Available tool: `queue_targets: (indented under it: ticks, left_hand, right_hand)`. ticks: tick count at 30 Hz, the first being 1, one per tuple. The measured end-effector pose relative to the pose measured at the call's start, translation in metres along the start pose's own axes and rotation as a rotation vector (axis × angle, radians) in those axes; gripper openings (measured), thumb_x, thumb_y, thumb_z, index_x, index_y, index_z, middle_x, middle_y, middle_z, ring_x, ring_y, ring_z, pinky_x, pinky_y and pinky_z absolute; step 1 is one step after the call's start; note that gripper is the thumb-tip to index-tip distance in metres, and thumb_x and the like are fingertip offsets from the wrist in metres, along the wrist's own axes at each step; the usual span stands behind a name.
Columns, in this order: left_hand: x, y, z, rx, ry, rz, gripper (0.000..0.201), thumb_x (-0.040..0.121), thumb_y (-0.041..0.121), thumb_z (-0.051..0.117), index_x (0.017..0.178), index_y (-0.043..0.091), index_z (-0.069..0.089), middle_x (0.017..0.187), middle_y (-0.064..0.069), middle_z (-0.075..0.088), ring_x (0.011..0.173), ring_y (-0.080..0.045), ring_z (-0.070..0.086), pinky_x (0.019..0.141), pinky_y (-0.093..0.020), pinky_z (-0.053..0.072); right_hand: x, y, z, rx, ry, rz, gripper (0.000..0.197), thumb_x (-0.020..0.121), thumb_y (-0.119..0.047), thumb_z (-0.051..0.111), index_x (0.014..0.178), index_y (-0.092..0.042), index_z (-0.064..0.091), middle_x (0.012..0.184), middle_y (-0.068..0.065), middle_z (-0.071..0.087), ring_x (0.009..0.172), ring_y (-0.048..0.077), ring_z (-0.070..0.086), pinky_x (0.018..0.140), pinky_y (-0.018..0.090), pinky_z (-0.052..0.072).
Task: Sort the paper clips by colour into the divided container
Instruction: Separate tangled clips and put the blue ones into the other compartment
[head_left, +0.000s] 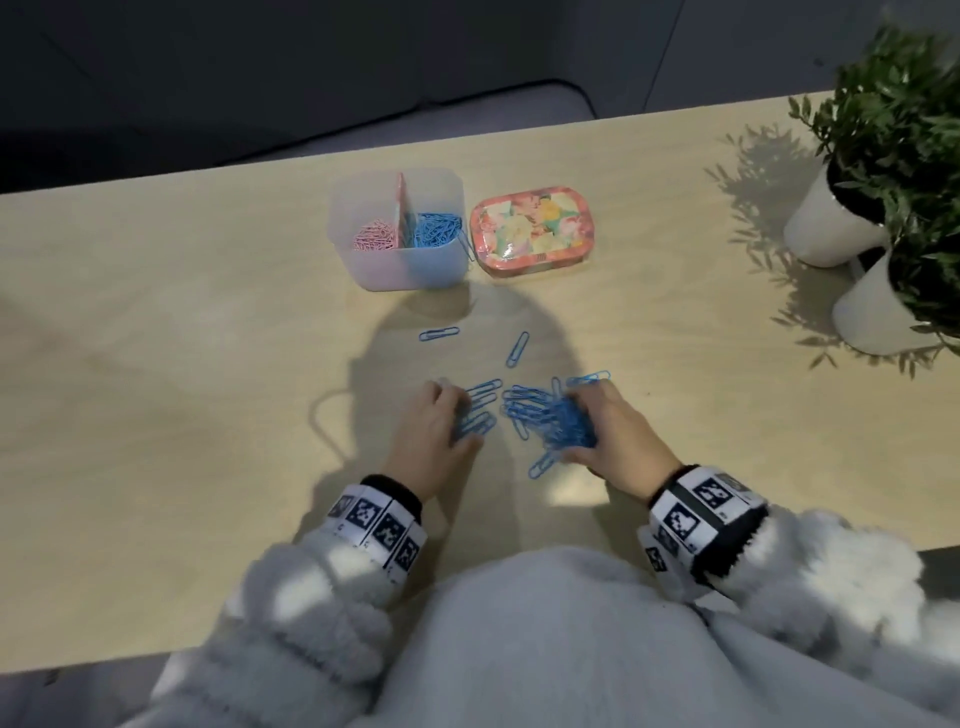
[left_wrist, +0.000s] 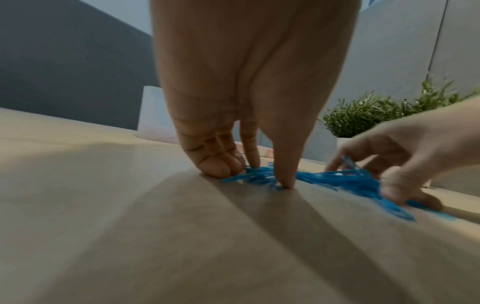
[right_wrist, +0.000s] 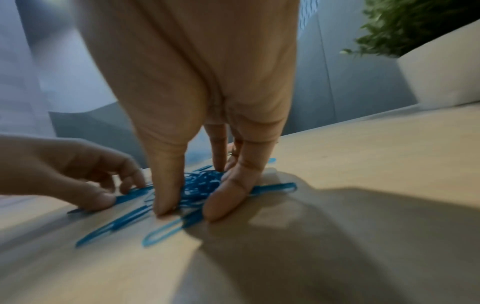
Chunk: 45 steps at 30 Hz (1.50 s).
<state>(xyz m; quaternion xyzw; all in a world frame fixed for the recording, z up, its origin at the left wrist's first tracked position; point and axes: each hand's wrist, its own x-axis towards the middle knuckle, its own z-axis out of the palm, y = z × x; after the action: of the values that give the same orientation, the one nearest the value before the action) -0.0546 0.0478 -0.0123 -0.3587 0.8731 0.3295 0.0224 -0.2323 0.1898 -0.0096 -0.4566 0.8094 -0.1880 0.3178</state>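
A translucent divided container (head_left: 410, 270) stands at the table's far middle, pink clips (head_left: 373, 238) in its left half and blue clips (head_left: 435, 231) in its right half. Near me lies a heap of blue paper clips (head_left: 540, 413). My right hand (head_left: 576, 423) curls over the heap's right side, thumb and fingers gripping a bunch (right_wrist: 200, 185). My left hand (head_left: 462, 421) curls round a few blue clips (left_wrist: 249, 174) at the heap's left, fingertips down on the table. Two single blue clips (head_left: 439, 333) (head_left: 518, 349) lie further out.
A floral tin (head_left: 532, 231) sits right beside the container. Two white pots with green plants (head_left: 841, 223) (head_left: 883, 306) stand at the far right. The wooden table's (head_left: 182, 364) near edge runs just under my sleeves.
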Motion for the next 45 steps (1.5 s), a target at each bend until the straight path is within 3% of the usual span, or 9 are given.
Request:
queue_targets:
  ticks: [3,7,11,16,21,27,34,38,45]
  left_hand:
    - [0.007,0.014,0.006,0.030,-0.031,0.090,0.039,0.080,0.016,0.066,0.116,0.008,0.053,0.109,-0.013,0.051,0.104,-0.031,0.053,0.090,-0.037,0.043]
    - [-0.006,0.009,-0.006,0.079,0.034,0.024,0.063,0.076,0.038,0.071,0.126,0.011,0.045,0.118,-0.009,0.047,0.110,-0.026,0.046,0.095,-0.035,0.038]
    - [-0.019,-0.001,-0.005,0.107,-0.020,-0.104,0.091,0.063,0.056,0.074,0.131,0.010,0.037,0.120,-0.008,0.041,0.114,-0.024,0.040,0.103,-0.033,0.036]
    - [-0.002,0.027,0.017,0.167,-0.047,-0.033,0.102,0.050,0.062,0.077,0.129,0.013,0.036,0.115,-0.006,0.041,0.104,-0.021,0.038,0.095,-0.033,0.040]
    - [0.022,0.037,0.009,0.272,-0.105,0.051,0.084,0.066,0.050,0.074,0.131,0.012,0.036,0.122,-0.010,0.043,0.109,-0.026,0.041,0.096,-0.035,0.039]
    - [0.018,0.026,0.001,0.356,-0.110,0.071,0.094,0.055,0.059,0.077,0.126,0.010,0.040,0.121,-0.009,0.041,0.108,-0.026,0.039,0.098,-0.035,0.036]
    - [0.027,0.034,0.007,0.165,-0.047,0.046,0.051,0.076,0.022,0.070,0.120,0.004,0.051,0.119,-0.015,0.048,0.108,-0.031,0.047,0.092,-0.036,0.039]
    - [0.031,0.032,0.002,0.207,-0.044,0.063,0.027,0.083,0.018,0.062,0.105,0.003,0.059,0.106,-0.016,0.057,0.098,-0.032,0.052,0.079,-0.036,0.037]
    - [0.033,0.022,-0.014,0.128,-0.003,-0.022,0.021,0.084,0.016,0.061,0.103,0.007,0.063,0.105,-0.014,0.063,0.099,-0.031,0.056,0.078,-0.034,0.040]
  right_hand:
    - [0.010,-0.018,-0.001,0.053,-0.041,-0.057,0.065,0.071,-0.021,0.076,0.128,-0.016,0.045,0.122,0.008,0.046,0.109,0.024,0.053,0.087,0.022,0.036]
    - [0.003,-0.004,-0.030,0.012,0.007,0.032,0.078,0.067,-0.033,0.080,0.133,-0.017,0.041,0.124,0.004,0.046,0.113,0.019,0.051,0.092,0.031,0.043]
    - [-0.014,0.017,-0.032,-0.045,-0.095,0.165,0.099,0.060,-0.028,0.084,0.141,-0.013,0.029,0.129,0.008,0.038,0.116,0.026,0.047,0.092,0.032,0.039]
    - [0.001,-0.009,-0.009,-0.142,-0.032,0.059,0.098,0.057,-0.034,0.083,0.136,-0.018,0.028,0.123,0.007,0.039,0.101,0.029,0.055,0.077,0.037,0.049]
    - [0.015,-0.027,-0.006,-0.148,-0.037,-0.039,0.084,0.063,-0.036,0.079,0.132,-0.019,0.036,0.122,0.007,0.042,0.106,0.028,0.054,0.084,0.041,0.050]
    - [0.015,-0.023,-0.009,-0.281,-0.015,0.032,0.079,0.055,-0.058,0.077,0.115,-0.018,0.045,0.115,0.004,0.043,0.107,0.022,0.042,0.074,0.037,0.046]
    - [0.028,-0.038,0.013,-0.212,-0.023,-0.050,0.044,0.083,-0.017,0.061,0.126,-0.011,0.049,0.120,0.011,0.046,0.114,0.028,0.042,0.091,0.040,0.045]
    - [0.035,-0.039,0.013,-0.295,-0.018,-0.121,0.026,0.089,-0.010,0.050,0.114,-0.007,0.054,0.114,0.014,0.053,0.110,0.032,0.045,0.086,0.040,0.043]
    - [0.051,-0.042,-0.003,-0.158,-0.013,-0.108,0.014,0.087,-0.007,0.053,0.095,0.000,0.062,0.096,0.018,0.061,0.093,0.034,0.055,0.074,0.036,0.039]
